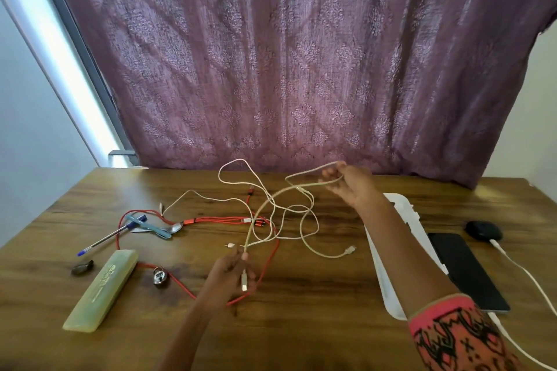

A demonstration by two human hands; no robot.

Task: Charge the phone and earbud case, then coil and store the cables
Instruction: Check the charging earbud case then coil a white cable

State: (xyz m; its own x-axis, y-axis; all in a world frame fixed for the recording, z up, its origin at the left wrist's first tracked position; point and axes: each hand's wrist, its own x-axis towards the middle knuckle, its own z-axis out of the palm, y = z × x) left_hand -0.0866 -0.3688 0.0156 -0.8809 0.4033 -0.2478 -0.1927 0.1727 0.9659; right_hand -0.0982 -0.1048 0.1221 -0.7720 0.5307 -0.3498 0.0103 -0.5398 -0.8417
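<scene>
Beige cable (263,205) is pinched in the left hand (232,268) just above its plug (244,281), arcing away to the right hand (346,181), which pinches a raised loop. Light and limp, it probably tangles with the red cable (217,220) beneath; hold near ends.

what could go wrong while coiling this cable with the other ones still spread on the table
1. The beige cable held between the left hand and right hand crosses over the loose white cable and the red cable; pulling may drag or knot them.
2. The right forearm passes close to the phone and earbud case; a wide sweep might catch the white charging lead.
</scene>
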